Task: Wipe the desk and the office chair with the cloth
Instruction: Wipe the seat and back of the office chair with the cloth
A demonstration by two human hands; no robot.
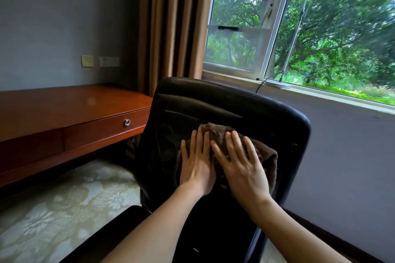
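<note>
The middle of the black leather office chair back [213,104] is taken: left hand [197,164] and right hand [241,164] lie flat, side by side, on the fluffy brown cloth [265,156]. Bare leather runs above the cloth to the top edge, and off to the left too. The left side is tight, since the chair nearly meets the corner of the reddish-brown wooden desk [64,109], with the tan pleated curtain [171,28] hanging right behind. There's more room on the right, toward the grey wall [342,145].

Grey wall [53,17], brown curtain [171,21], open window [241,28]
</note>
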